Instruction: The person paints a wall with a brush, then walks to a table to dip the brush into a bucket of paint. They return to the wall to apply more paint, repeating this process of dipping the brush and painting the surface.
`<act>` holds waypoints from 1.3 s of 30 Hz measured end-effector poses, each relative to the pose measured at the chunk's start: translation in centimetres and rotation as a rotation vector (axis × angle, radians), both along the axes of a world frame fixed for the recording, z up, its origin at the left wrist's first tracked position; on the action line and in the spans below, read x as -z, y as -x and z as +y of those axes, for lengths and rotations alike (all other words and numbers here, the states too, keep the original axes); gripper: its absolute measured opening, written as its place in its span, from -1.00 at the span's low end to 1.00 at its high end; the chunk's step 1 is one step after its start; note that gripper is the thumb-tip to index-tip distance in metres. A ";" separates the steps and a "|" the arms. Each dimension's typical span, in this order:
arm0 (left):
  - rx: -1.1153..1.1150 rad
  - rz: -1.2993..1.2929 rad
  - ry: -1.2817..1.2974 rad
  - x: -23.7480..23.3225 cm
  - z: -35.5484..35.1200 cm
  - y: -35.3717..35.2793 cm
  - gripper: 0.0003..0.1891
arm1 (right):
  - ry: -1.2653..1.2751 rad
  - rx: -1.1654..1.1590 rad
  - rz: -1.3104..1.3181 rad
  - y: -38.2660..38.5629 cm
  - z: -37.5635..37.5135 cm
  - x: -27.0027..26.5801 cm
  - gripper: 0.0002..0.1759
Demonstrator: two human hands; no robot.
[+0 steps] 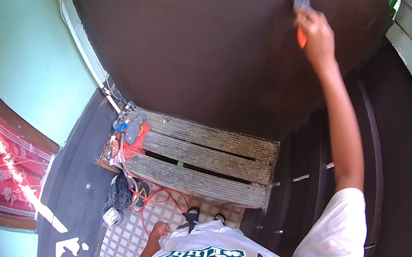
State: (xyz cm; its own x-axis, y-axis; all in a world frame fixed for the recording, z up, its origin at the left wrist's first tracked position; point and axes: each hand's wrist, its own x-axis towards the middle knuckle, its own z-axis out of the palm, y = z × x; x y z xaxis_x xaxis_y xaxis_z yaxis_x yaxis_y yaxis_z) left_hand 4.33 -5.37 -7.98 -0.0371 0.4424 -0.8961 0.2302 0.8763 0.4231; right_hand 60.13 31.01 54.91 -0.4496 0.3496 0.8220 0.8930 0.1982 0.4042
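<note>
My right hand [317, 33] is raised high at the upper right, its fingers closed around the orange handle of a paintbrush [302, 1]. The brush head is blurred and meets the dark brown wall [194, 38] near its top edge, beside a paler streaked patch. Low down by my white shirt, my left hand [161, 229] has its fingers curled. Whether anything lies inside them is hidden.
Below the wall is a weathered slatted bench [206, 156], with a grey sandal [135, 126] and orange-red cloth [138, 141] at its left end. A red hose [167, 190] loops over the tiled floor [127, 247] near a black bag [120, 193]. Dark slatted boards [359, 133] stand right.
</note>
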 end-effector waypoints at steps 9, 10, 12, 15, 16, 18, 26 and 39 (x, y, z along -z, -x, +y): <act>-0.011 -0.021 0.028 1.9 -0.2 1.5 -0.78 | 0.593 -0.115 0.217 -1.9 -0.9 15.8 -0.77; -0.012 -0.018 0.026 1.6 -0.4 1.5 -0.78 | 0.601 -0.142 0.275 -1.8 -1.0 12.1 -0.79; -0.011 -0.008 0.031 0.8 -0.5 1.8 -0.78 | 0.584 -0.194 0.389 -1.8 -1.6 3.9 -0.82; 0.034 0.020 0.043 1.4 -0.5 2.0 -0.74 | 0.255 -0.254 0.208 -4.0 -2.5 -8.3 -0.81; 0.025 0.023 0.062 0.8 -0.3 1.5 -0.72 | 0.131 -0.214 0.150 -4.8 -2.9 -11.4 -0.80; 0.041 0.024 0.050 0.3 0.0 0.9 -0.71 | -0.095 -0.111 0.084 -4.8 -3.4 -14.9 -0.79; 0.090 -0.035 -0.012 0.1 1.5 -1.2 -0.69 | -0.112 -0.021 0.064 -3.2 -2.1 0.4 -0.65; -0.018 0.009 -0.001 2.2 -2.0 3.9 -0.81 | 0.585 -0.123 0.472 -4.9 -4.4 9.7 -0.80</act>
State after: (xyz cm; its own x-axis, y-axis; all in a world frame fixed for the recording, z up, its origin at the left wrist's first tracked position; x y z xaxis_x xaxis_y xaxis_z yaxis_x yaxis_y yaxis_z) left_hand 0.40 -7.42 -10.20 -0.0528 0.4426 -0.8951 0.2184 0.8798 0.4222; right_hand 65.01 26.57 45.24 -0.1605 0.7574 0.6330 0.9025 0.3722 -0.2165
